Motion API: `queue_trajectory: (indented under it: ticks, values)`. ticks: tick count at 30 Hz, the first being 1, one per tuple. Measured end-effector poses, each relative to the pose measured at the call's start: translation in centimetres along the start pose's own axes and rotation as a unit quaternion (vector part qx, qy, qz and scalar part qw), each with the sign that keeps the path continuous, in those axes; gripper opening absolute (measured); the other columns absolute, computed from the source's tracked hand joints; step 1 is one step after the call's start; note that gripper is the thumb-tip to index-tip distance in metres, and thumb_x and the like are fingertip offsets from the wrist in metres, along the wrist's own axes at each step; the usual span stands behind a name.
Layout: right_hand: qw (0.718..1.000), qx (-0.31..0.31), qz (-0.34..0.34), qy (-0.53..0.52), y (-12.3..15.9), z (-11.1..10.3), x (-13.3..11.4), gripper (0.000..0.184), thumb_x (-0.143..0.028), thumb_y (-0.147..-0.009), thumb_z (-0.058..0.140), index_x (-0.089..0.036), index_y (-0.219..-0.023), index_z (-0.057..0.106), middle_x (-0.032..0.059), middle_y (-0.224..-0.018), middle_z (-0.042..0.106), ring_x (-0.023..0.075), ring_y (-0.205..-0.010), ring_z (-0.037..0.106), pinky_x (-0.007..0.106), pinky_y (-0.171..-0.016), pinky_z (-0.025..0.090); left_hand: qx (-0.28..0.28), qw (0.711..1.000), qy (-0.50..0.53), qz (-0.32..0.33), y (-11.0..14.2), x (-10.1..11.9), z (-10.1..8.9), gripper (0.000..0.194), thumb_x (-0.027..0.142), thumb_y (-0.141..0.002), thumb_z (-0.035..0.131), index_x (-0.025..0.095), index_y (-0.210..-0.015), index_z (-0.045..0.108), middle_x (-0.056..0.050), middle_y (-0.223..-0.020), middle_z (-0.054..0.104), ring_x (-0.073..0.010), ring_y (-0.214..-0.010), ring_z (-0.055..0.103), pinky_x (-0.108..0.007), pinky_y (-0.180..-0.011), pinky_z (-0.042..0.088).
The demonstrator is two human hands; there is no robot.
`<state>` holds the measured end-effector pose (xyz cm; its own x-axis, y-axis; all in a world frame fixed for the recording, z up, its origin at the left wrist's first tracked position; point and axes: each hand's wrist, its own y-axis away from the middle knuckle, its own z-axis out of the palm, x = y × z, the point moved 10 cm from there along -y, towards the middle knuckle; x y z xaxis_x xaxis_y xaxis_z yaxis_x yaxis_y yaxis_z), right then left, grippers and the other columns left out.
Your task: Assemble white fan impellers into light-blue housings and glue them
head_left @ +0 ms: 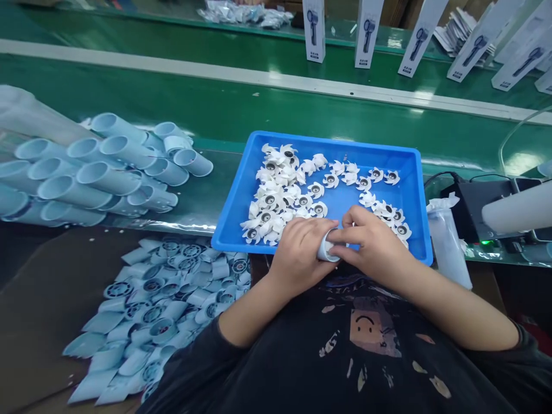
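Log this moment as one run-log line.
left hand: holds light-blue tube | right hand: at tube's open end | beyond: blue tray of white fan impellers | left: stacked tubes

Your tray [342,198] is smooth blue plastic with a soft sheen, and the fan impellers [276,190] in it look like matt white plastic. The tube [324,253] you hold is smooth pale-blue plastic, as are the satin cylinders [107,177] at nine o'clock from the tray. Your green tabletop [215,106] is glossy, throwing back light. At one o'clock, the cartons [368,34] are smooth white card; at eleven, the bags [245,12] are crinkled, shiny plastic. Your T-shirt [293,356] is matt black cloth.
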<state>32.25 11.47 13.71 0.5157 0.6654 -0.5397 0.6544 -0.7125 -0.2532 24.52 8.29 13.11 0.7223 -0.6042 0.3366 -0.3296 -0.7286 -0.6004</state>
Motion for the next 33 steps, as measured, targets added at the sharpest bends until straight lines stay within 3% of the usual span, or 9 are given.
queue_trajectory:
  ticks: [5,8,10,17,19,24,27,29,33]
  values:
    - [0.995,0.077,-0.051,-0.041,1.8,-2.8,-1.6,0.041,-0.041,-0.094,0.051,-0.017,-0.064,0.066,0.0025,-0.071,0.049,0.0128,-0.068,0.047,0.028,-0.063,0.038,0.018,0.999,0.017,-0.047,0.4,-1.7,0.0,0.033,0.039,-0.087,0.058,0.021,-0.113,0.050,-0.008,-0.101,0.072,-0.0234,-0.091,0.067,-0.038,-0.083,0.049]
    - [0.992,0.087,-0.087,0.032,2.5,-2.5,-2.3,0.048,-0.059,-0.089,0.050,-0.019,-0.108,0.069,0.0127,-0.112,0.056,0.0253,-0.102,0.050,0.041,-0.086,0.041,0.039,0.998,0.030,-0.036,0.2,-1.6,-0.2,0.034,0.040,-0.087,0.059,0.023,-0.115,0.049,-0.007,-0.101,0.072,-0.0232,-0.093,0.068,-0.039,-0.086,0.049]
    - [0.988,0.090,-0.084,0.094,2.6,-1.8,-2.1,0.052,-0.061,-0.088,0.051,-0.020,-0.117,0.065,0.0140,-0.129,0.050,0.0312,-0.116,0.043,0.048,-0.095,0.034,0.046,0.998,0.040,-0.025,0.1,-1.3,-0.2,0.035,0.041,-0.087,0.059,0.024,-0.116,0.048,-0.006,-0.101,0.072,-0.0234,-0.093,0.068,-0.040,-0.087,0.049]
    - [0.986,0.099,-0.020,0.133,2.0,-1.4,-0.7,0.028,-0.039,-0.095,0.049,-0.020,-0.094,0.070,0.0049,-0.079,0.057,0.0179,-0.075,0.045,0.032,-0.071,0.032,0.032,0.999,-0.016,0.027,-0.5,0.4,0.4,0.031,0.040,-0.092,0.049,0.019,-0.116,0.050,-0.010,-0.100,0.071,-0.0243,-0.095,0.068,-0.043,-0.092,0.046]
    - [0.986,0.065,-0.059,0.140,1.7,-1.3,-1.0,0.030,-0.030,-0.097,0.045,-0.017,-0.081,0.067,0.0032,-0.070,0.053,0.0163,-0.068,0.042,0.031,-0.065,0.030,-0.005,0.999,-0.028,0.029,-0.9,0.8,0.8,0.031,0.036,-0.091,0.050,0.016,-0.114,0.052,-0.012,-0.099,0.071,-0.0256,-0.092,0.068,-0.042,-0.088,0.048]
    - [0.942,0.003,-0.308,0.131,2.4,-0.7,-3.4,0.036,-0.018,-0.100,0.034,-0.017,-0.078,0.064,0.0014,-0.066,0.055,0.0148,-0.064,0.043,0.031,-0.063,0.032,-0.171,0.982,0.074,-0.012,-1.4,1.2,3.2,0.037,0.045,-0.080,0.060,0.016,-0.104,0.058,-0.007,-0.093,0.073,-0.0230,-0.082,0.069,-0.033,-0.070,0.052]
    - [0.978,0.056,-0.198,0.031,1.0,-2.1,-1.0,0.027,-0.022,-0.097,0.046,-0.019,-0.076,0.062,-0.0015,-0.060,0.052,0.0110,-0.056,0.047,0.026,-0.055,0.035,-0.109,0.993,-0.040,-0.017,-2.3,1.1,1.6,0.037,0.033,-0.083,0.053,0.010,-0.111,0.058,-0.014,-0.098,0.072,-0.0283,-0.091,0.068,-0.041,-0.083,0.050]
    - [0.990,0.044,-0.130,-0.016,0.7,-1.9,0.3,0.025,-0.023,-0.094,0.052,-0.019,-0.071,0.060,-0.0025,-0.057,0.051,0.0094,-0.052,0.048,0.023,-0.050,0.035,-0.133,0.989,-0.061,-0.018,-2.5,1.2,1.8,0.037,0.033,-0.083,0.053,0.009,-0.111,0.058,-0.015,-0.099,0.072,-0.0297,-0.090,0.068,-0.043,-0.083,0.050]
    - [0.963,-0.018,-0.267,0.021,2.1,-1.0,-2.4,0.033,-0.024,-0.098,0.041,-0.021,-0.075,0.063,0.0003,-0.061,0.056,0.0130,-0.060,0.051,0.028,-0.059,0.039,-0.269,0.962,0.051,0.009,-2.0,2.7,3.5,0.034,0.044,-0.078,0.061,0.017,-0.098,0.061,-0.008,-0.088,0.072,-0.0249,-0.080,0.068,-0.035,-0.068,0.051]
